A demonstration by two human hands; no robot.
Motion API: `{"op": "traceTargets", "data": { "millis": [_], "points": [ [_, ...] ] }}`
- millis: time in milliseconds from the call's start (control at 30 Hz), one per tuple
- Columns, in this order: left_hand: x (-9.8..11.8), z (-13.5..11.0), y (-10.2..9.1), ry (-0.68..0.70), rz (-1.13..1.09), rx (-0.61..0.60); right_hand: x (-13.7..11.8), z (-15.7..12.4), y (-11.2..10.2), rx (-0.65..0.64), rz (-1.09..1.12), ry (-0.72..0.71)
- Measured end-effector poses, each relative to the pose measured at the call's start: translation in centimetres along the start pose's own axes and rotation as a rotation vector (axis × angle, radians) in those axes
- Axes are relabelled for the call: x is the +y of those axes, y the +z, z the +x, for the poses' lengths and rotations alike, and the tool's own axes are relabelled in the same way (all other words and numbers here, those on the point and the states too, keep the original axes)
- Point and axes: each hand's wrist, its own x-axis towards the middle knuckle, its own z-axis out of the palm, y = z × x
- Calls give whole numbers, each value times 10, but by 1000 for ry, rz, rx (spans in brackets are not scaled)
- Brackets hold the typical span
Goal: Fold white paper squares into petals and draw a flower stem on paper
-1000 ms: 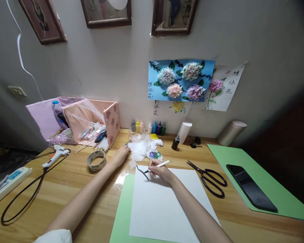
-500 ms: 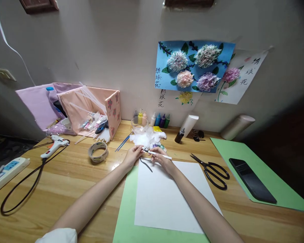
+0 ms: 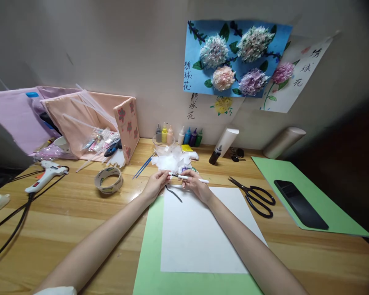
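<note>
Above the far edge of a white sheet of paper, both hands meet at a white marker pen with a black section near its left end. My right hand is closed around the barrel, whose rear end points right. At the other end, the fingers of my left hand pinch the white cap; whether it is fully seated cannot be made out. A short black curved stroke marks the paper's upper left. Green card lies beneath the sheet.
Behind the hands sit white petal-like scraps and several paint bottles. Black scissors and a phone lie to the right. On the left are a tape roll, a glue gun and a pink fabric box.
The camera view has shifted, so the wall pictures sit higher and the left-hand items farther left. Both hands stay on the pen, with little visible change in their grip.
</note>
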Motion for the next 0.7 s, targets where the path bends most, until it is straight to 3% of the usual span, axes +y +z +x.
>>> {"op": "traceTargets", "data": {
  "millis": [100,200,433,600,700],
  "points": [
    [1,-3,2,22,61,-19,-1,1,4,61,-57,-33],
    [0,-7,4,105,284,-90,-7,3,5,58,-163,-39],
    [1,-20,5,435,848,-309,-32,-5,0,-181,-339,23],
    [4,-21,6,331,841,-472,-40,-8,3,-232,-479,30],
    [2,-19,10,341,781,-374,-48,-5,-4,-173,-674,-59]
  ]
}}
